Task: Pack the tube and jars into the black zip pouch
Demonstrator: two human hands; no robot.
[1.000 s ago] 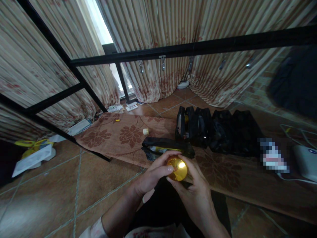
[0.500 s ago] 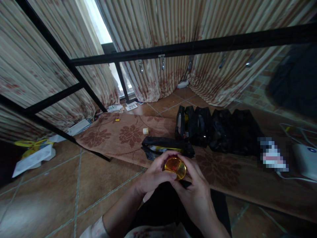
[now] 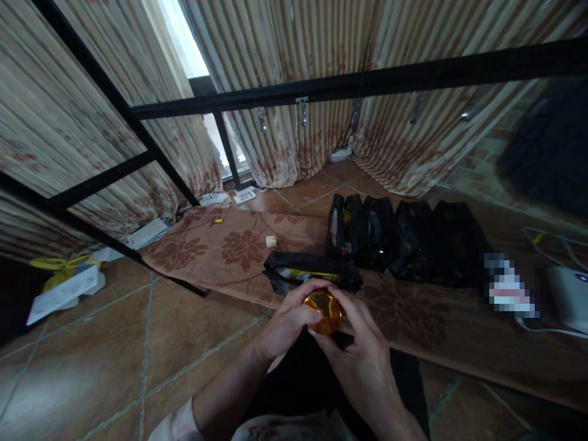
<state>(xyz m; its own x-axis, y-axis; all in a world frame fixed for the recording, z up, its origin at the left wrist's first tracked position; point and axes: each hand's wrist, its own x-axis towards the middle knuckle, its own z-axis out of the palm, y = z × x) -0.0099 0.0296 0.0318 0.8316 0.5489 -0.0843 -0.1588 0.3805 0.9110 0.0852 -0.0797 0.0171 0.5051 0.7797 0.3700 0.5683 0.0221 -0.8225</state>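
The left hand (image 3: 289, 324) lays its thumb on the face of a shiny gold round piece (image 3: 328, 311), fingers curled behind the rim; the right hand (image 3: 365, 346) cups the opposite edge, its fingers bent partway because the piece fills the space between. This two-sided hold probably keeps the slick rim from slipping, face upward. Just beyond the fingertips an open black pouch (image 3: 340, 270) lies on the flower-patterned cloth (image 3: 307, 225), gaping so its yellow contents (image 3: 316, 275) show. Farther out, left of the fingers, sits a small cream cap-like piece (image 3: 271, 241); rightward, black bags (image 3: 411, 239) stand side by side, perhaps to save room
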